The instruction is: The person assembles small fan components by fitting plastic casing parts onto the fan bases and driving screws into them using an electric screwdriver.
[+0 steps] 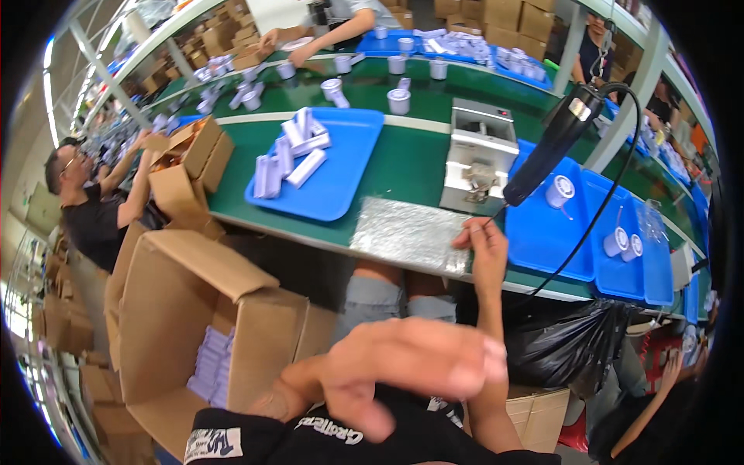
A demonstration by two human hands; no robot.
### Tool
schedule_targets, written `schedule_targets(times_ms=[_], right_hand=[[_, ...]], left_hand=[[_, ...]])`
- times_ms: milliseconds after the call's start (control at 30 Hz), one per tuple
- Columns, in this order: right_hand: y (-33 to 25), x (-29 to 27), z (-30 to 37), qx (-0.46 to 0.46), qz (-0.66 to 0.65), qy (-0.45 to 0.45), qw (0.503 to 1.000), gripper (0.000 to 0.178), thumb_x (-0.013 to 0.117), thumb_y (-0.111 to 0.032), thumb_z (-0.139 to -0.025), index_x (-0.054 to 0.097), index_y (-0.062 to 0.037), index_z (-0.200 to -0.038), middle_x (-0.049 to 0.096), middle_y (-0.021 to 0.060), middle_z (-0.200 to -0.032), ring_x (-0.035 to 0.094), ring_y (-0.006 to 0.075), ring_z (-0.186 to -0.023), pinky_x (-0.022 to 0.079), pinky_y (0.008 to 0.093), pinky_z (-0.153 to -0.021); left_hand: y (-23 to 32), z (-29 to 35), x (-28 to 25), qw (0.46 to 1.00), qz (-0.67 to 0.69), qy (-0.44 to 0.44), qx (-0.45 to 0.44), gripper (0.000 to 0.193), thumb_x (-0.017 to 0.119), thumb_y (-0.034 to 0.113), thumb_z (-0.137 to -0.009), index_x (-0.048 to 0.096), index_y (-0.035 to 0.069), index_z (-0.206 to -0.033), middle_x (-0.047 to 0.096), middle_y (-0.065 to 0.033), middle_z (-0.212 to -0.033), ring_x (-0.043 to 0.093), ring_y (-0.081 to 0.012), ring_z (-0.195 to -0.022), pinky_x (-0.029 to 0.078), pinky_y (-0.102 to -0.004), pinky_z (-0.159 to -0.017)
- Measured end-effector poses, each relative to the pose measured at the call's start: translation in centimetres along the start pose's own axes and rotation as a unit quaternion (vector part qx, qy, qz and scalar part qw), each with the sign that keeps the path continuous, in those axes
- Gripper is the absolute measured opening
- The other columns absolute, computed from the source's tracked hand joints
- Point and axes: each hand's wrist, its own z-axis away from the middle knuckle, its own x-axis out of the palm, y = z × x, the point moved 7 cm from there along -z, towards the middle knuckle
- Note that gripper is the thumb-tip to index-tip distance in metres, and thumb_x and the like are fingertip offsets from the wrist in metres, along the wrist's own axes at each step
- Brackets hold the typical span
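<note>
My left hand is raised close in front of my chest, blurred by motion. Its fingers stretch to the right with the thumb apart, and nothing shows in it. At the bench edge my right hand is pinched over the right end of a silver foil-covered mat; what it holds, if anything, cannot be made out. Just above those fingers hangs a black electric screwdriver, its thin tip pointing down at them. Behind the hand stands a grey metal box-shaped device.
A blue tray carries white-lilac elongated parts. Blue trays at right hold round white parts. An open carton with lilac parts stands at lower left. Co-workers sit around the green conveyor; a black plastic bag hangs at right.
</note>
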Motion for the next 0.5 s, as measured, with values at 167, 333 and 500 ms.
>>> schedule_targets(times_ms=[167, 333, 500], right_hand=[[0.6, -0.4, -0.3, 0.002, 0.004, -0.014, 1.0, 0.021, 0.057, -0.017, -0.111, 0.067, 0.0004, -0.106, 0.067, 0.0041, -0.082, 0.067, 0.0128, -0.076, 0.056, 0.0271, -0.075], [0.7, 0.4, 0.2, -0.003, 0.011, -0.026, 1.0, 0.019, 0.057, -0.015, -0.111, 0.067, 0.0008, -0.107, 0.068, 0.0036, -0.082, 0.067, 0.011, -0.077, 0.054, 0.0254, -0.074], [-0.1, 0.3, 0.3, -0.006, 0.052, -0.006, 0.999, 0.019, 0.058, -0.015, -0.111, 0.066, 0.0014, -0.108, 0.067, 0.0039, -0.084, 0.067, 0.0131, -0.079, 0.055, 0.027, -0.077]], left_hand=[[6.9, -1.1, 4.3, 0.985, -0.014, 0.151, 0.085, 0.03, 0.072, 0.011, -0.104, 0.072, 0.018, -0.133, 0.069, -0.0082, -0.128, 0.075, -0.0264, -0.1, 0.058, -0.0452, -0.092], [8.4, 0.7, 3.1, 0.963, -0.027, 0.109, 0.244, 0.037, 0.067, 0.006, -0.105, 0.069, 0.019, -0.139, 0.056, -0.0005, -0.142, 0.071, -0.024, -0.114, 0.051, -0.045, -0.104], [9.3, -0.3, 2.1, 0.975, 0.021, 0.211, 0.061, 0.038, 0.061, 0.009, -0.109, 0.068, 0.029, -0.14, 0.057, 0.0056, -0.148, 0.073, -0.0216, -0.112, 0.05, -0.0449, -0.105]])
